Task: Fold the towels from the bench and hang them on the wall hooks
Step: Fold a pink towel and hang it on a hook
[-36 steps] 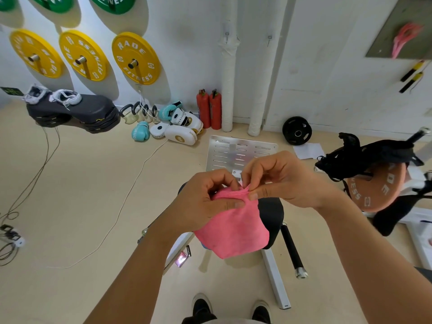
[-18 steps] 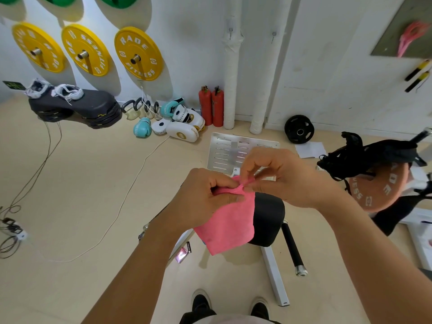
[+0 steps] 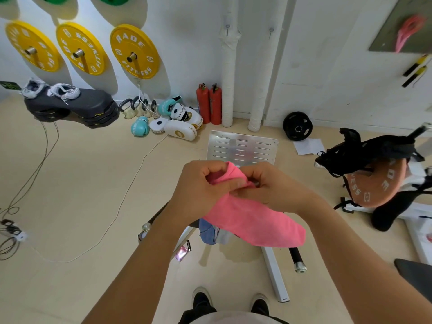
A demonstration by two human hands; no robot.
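Note:
A pink towel (image 3: 254, 220) hangs in front of me, folded, its lower part swung out to the right. My left hand (image 3: 198, 188) grips its top edge with curled fingers. My right hand (image 3: 268, 185) pinches the same top edge just beside it. Under the towel a blue and grey cloth (image 3: 211, 231) lies on the bench, whose white leg (image 3: 273, 272) shows below. Two small wall hooks (image 3: 227, 28) sit high on the white wall near the wrapped pipes.
Yellow weight plates (image 3: 134, 51) hang on the left wall above a black step platform (image 3: 74, 108). Boxing gloves and pads (image 3: 177, 123), two red extinguishers (image 3: 209, 104) and a metal plate (image 3: 242, 148) lie ahead. An exercise machine with an orange plate (image 3: 376, 181) stands right. Cables (image 3: 28, 174) trail left.
My hands came closer together at the towel's top edge and the towel's lower part swung out to the right, uncovering a blue and grey cloth on the bench.

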